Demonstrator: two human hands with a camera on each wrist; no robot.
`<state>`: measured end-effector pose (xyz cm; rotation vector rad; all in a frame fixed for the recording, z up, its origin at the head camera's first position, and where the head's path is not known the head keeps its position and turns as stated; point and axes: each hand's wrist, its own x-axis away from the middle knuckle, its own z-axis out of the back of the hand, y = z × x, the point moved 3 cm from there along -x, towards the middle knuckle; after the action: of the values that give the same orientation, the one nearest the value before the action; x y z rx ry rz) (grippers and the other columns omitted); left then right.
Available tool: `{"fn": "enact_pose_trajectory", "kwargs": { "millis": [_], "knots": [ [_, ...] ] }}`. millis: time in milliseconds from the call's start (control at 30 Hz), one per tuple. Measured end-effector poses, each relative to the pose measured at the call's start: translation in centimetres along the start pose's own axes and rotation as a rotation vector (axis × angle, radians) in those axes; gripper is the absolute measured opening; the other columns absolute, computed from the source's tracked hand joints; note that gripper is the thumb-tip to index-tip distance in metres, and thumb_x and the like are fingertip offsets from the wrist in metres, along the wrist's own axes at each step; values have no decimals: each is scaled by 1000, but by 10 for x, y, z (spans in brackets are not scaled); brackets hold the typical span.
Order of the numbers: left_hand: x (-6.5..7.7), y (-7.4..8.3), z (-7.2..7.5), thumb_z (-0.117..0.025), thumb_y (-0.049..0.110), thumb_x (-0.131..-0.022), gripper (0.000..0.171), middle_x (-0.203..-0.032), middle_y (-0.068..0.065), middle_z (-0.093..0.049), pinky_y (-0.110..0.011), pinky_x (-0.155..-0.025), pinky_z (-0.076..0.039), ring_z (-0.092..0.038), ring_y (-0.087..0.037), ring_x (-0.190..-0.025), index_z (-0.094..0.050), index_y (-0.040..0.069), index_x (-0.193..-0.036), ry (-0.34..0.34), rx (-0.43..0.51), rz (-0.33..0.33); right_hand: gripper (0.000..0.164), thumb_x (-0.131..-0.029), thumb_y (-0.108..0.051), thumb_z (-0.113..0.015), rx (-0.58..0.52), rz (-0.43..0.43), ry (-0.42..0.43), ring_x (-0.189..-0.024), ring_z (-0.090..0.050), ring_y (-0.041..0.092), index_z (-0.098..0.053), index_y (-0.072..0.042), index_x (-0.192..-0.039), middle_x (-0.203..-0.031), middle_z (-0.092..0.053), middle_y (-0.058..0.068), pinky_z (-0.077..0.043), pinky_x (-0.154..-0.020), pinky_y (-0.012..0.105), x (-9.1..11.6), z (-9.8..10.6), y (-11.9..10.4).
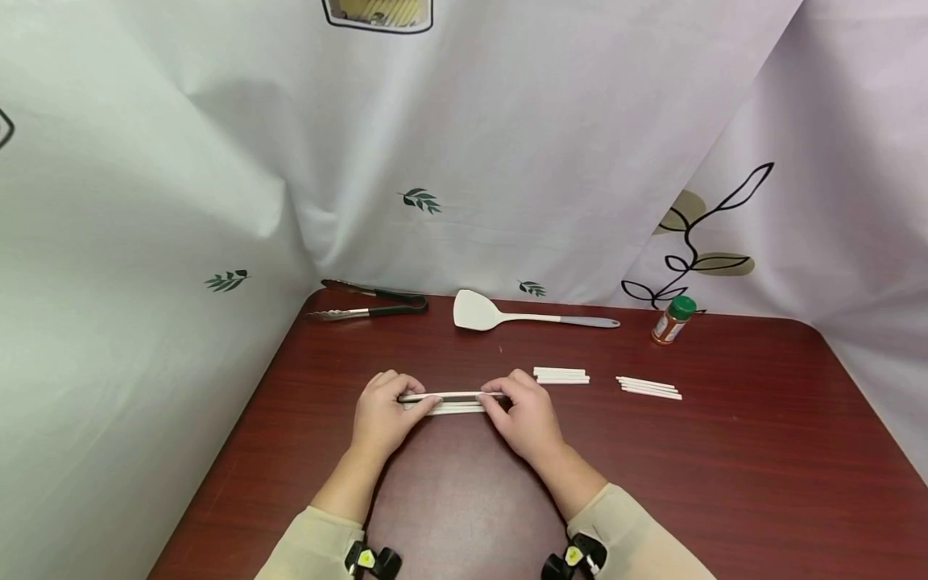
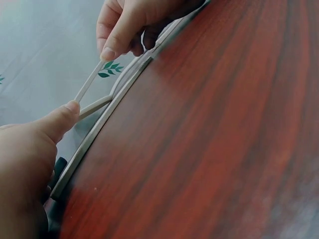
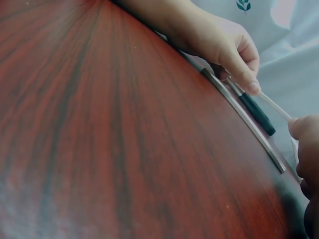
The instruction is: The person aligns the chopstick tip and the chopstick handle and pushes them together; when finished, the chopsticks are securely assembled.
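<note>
Between both hands stretches a thin white stick [image 1: 458, 395], raised slightly above the table. My left hand [image 1: 382, 412] pinches one end with thumb and fingers, and my right hand [image 1: 524, 411] pinches the other. Just beneath it, more white sticks [image 1: 457, 409] lie side by side on the tabletop, partly covered by the hands. The left wrist view shows the held stick [image 2: 89, 82] apart from a stick [image 2: 102, 124] on the wood. From the right wrist, the held stick [image 3: 274, 105] runs between the two thumbs.
Two small groups of white sticks [image 1: 561, 376] [image 1: 648, 388] lie right of the hands on the dark red table [image 1: 761, 451]. Along the back are black-handled tongs [image 1: 391, 310], a white spatula [image 1: 478, 312] and a green-capped spice jar [image 1: 673, 320]. Hanging cloth [image 1: 507, 161] borders the table.
</note>
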<state>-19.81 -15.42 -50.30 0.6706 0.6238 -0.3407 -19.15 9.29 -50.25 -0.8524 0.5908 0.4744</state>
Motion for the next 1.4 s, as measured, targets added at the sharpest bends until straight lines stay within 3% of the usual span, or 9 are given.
{"fn": "enact_pose_trajectory", "kwargs": {
  "millis": [467,833,1200,1400],
  "knots": [
    [-4,4,-1,-103,28,-68,34,-71,6,-58,-34,-63,-46,-53,-14,-71,-71,18,-76,1,5,-27,14,-84,-12,-92,-116,-25,-1,-71,-61,8,-80,-18,-88,-76,-61,-12,-51,-64,25,-2,7,8],
    [-1,5,-4,-103,32,-68,33,-72,7,-59,-33,-63,-46,-52,-12,-72,-74,19,-78,-36,12,9,13,-85,-10,-90,-125,69,-5,-66,-55,6,-81,-18,-89,-75,-60,-10,-47,-61,22,2,15,7],
    [-2,3,1,-104,30,-66,34,-73,7,-61,-33,-64,-49,-55,-13,-71,-74,18,-78,-9,21,1,12,-85,-11,-90,-117,64,-37,-67,-56,10,-83,-16,-93,-76,-61,-10,-45,-61,21,0,12,4],
    [-2,6,-1,-103,30,-68,34,-75,8,-60,-31,-64,-48,-54,-11,-71,-74,18,-79,-23,33,-8,11,-85,-10,-89,-106,71,-25,-67,-53,5,-84,-15,-92,-74,-60,-10,-44,-61,20,3,15,3]
  ]
}}
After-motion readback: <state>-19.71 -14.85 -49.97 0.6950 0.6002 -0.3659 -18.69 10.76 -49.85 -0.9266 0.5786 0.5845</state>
